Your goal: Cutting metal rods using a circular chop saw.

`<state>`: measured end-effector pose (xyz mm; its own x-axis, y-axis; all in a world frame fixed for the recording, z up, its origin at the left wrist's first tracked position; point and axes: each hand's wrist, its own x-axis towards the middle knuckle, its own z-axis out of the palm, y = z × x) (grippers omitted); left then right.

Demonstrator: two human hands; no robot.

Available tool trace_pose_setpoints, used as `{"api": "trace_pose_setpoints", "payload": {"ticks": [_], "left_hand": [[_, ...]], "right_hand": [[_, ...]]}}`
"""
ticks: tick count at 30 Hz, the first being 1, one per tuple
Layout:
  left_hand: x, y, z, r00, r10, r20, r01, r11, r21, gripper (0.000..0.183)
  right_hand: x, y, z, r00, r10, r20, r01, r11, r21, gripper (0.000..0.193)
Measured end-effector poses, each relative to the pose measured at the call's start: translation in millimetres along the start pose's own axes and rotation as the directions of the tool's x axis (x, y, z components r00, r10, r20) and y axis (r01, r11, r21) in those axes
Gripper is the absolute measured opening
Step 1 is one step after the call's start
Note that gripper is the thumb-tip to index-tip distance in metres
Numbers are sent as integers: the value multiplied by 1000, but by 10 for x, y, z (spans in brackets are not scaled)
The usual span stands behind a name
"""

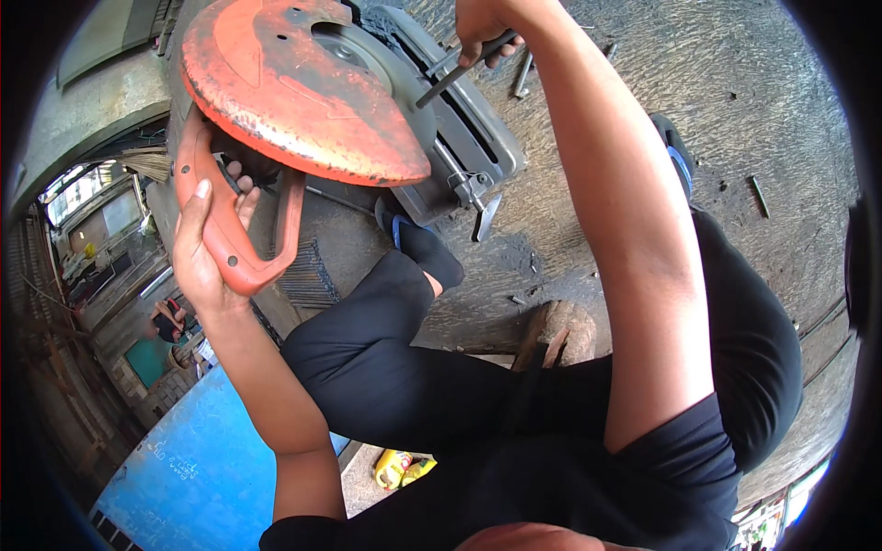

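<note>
An orange chop saw [303, 110] with a worn, scuffed blade guard stands in front of me at the upper left. My left hand [207, 253] is wrapped round its orange handle [241, 246], fingers inside the loop by the trigger. At the top, my right hand [487, 32] grips a dark metal rod [450, 81]. The rod's free end lies at the edge of the grey cutting disc [395, 69]; whether they touch I cannot tell. Below the disc, the saw's dark base carries a clamp screw [469, 188].
Several short metal pieces, one a rod offcut [759, 196], lie on the rough ground. A bundle of rods [310, 275] is beside my knee. A wooden log [570, 332] sits between my legs. A blue panel [202, 459] and yellow packets [393, 468] are nearby. Another person [168, 321] is far left.
</note>
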<state>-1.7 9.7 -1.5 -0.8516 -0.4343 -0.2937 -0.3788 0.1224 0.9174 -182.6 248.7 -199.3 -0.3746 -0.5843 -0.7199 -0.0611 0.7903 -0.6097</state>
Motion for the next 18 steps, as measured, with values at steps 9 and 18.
{"api": "trace_pose_setpoints", "payload": {"ticks": [9, 18], "left_hand": [[-5, 18, -41, 999, 10, 39, -11, 999, 37, 54], [-23, 26, -14, 1000, 19, 1, -19, 998, 54, 52]], "right_hand": [[53, 46, 87, 999, 46, 8, -46, 994, 94, 27], [324, 11, 173, 994, -95, -46, 94, 995, -14, 25]]}}
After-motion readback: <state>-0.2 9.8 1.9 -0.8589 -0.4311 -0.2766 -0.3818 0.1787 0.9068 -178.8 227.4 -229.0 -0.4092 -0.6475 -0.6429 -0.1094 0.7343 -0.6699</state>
